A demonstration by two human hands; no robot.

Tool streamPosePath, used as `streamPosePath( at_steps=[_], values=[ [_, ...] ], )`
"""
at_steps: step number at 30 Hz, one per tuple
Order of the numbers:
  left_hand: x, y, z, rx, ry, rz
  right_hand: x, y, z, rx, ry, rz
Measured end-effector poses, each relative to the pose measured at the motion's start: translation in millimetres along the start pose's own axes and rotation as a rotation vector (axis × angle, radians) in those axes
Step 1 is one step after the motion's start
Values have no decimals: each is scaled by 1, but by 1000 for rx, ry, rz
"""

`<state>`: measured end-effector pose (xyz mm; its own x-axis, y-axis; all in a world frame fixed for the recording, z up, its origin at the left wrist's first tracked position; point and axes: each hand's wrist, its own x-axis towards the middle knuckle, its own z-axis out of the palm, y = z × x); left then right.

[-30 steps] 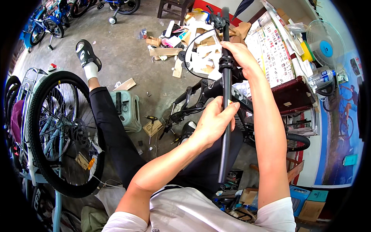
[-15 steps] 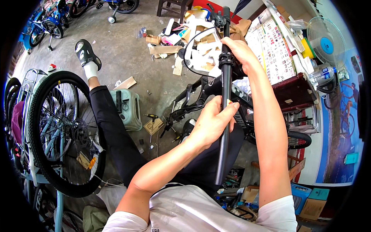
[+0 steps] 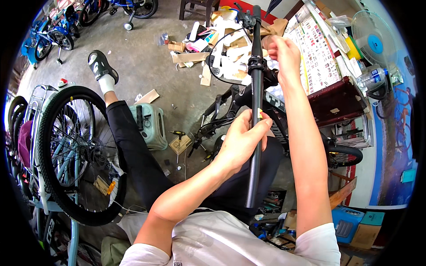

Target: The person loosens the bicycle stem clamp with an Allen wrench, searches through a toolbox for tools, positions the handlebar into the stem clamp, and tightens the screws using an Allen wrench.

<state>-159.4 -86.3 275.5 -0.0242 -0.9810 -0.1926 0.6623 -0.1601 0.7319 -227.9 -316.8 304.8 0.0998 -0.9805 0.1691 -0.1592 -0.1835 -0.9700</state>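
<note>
"Gripping anything, the person's bare left hand (image 3: 243,136)?"

"Yes, its fingers are wrapped around a straight, matt black, tubular handlebar (image 3: 254,177), with the thumb laid along it, just beside a small yellow-and-red patch (image 3: 260,114)."

"And the bare right hand (image 3: 286,57)?"

"Fingers loosely bent and parted, a gap between them and the bar. I can't see into the palm."

"Where does the handlebar sit?"

"Lengthwise in front of the person, its near end over a dark-trousered thigh. A black, bolted stem clamp (image 3: 257,64) grips it near the right hand. Up at the far end are a black brake lever (image 3: 244,18) and a thin black cable (image 3: 211,52) looping leftward."

"Further out?"

"Below the bar is a black bicycle frame (image 3: 279,128) with pale lettering. To the left, on the grey concrete floor, a tool with a yellow-and-black handle (image 3: 177,133) lies across a piece of tan card (image 3: 186,142). Near it stands a pale green, boxy plastic container (image 3: 154,133), beside the person's outstretched leg (image 3: 138,150)."

"And at the edges?"

"A big black-tyred, spoked wheel (image 3: 45,146) on the left, a heap of white and brown scraps (image 3: 230,60) ahead, and a pale, blue-hubbed fan (image 3: 375,43) on the right."
</note>
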Motion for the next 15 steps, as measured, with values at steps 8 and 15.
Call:
streamPosePath(
  at_steps=[8, 15],
  values=[
    [-26, -4, 3, 115, -6, -30, -150, 62, -114, 114, 248, -166],
    [-44, -16, -12, 158, 53, 77, -363, 238, -285, 46, 857, 572]
  ],
)
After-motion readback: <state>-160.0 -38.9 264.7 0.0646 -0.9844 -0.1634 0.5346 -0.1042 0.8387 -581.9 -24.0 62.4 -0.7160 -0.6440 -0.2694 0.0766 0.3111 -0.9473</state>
